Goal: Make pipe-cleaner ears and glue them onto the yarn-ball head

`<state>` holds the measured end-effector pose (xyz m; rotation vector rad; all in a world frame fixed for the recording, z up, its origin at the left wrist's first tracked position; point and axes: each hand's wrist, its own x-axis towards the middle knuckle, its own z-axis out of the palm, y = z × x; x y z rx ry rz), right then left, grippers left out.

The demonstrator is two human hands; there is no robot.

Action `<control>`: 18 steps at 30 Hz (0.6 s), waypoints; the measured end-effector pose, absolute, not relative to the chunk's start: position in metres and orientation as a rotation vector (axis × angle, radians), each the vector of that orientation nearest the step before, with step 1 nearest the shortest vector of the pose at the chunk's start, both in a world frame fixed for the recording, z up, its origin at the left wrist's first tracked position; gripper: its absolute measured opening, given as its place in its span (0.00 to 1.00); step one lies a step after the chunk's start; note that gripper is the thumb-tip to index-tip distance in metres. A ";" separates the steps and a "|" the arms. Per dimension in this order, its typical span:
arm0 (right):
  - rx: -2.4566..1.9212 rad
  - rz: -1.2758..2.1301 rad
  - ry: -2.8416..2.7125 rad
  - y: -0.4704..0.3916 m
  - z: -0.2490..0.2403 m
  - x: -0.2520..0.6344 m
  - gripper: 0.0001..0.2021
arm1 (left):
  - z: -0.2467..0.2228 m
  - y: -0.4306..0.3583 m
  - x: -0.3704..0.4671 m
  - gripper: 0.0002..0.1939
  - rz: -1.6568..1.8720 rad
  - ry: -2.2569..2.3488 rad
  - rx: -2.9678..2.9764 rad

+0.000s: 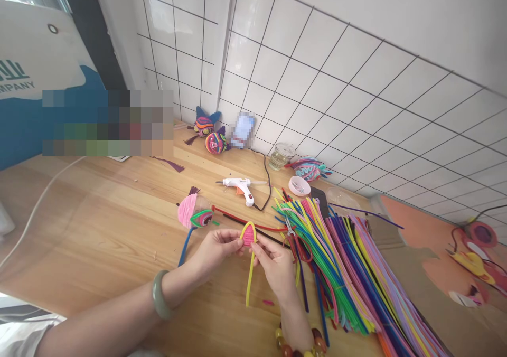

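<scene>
Between my two hands is a small pink coiled piece [248, 235] with a yellow pipe cleaner [249, 280] bent around its upper edge. One end of the yellow strip hangs down toward me. My left hand [222, 246], below a green bangle, pinches the piece's left side. My right hand [273, 259], above a beaded bracelet, pinches its right side at the yellow strip. Just beyond my left hand lies a round, partly pink-wrapped ball [188, 212] with a green-edged eye shape on it and a blue strip beneath.
Bundled pipe cleaners [348, 272] and red-handled scissors [303, 249] lie at the right. Farther back are a white glue gun [240, 187], a pink-white bowl [299, 186], a glass jar [281, 156] and finished wrapped figures [216, 141] near the tiled wall.
</scene>
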<state>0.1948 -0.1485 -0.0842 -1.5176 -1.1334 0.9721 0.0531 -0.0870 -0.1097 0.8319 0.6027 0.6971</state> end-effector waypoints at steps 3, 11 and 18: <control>-1.523 0.974 -1.126 -0.148 -0.085 0.195 0.14 | -0.111 -0.087 0.053 0.13 0.699 0.595 0.798; -1.553 0.999 -1.100 -0.148 -0.087 0.196 0.11 | -0.109 -0.090 0.053 0.10 0.704 0.585 0.705; -1.547 1.029 -1.075 -0.148 -0.088 0.196 0.12 | -0.104 -0.091 0.054 0.10 0.707 0.579 0.597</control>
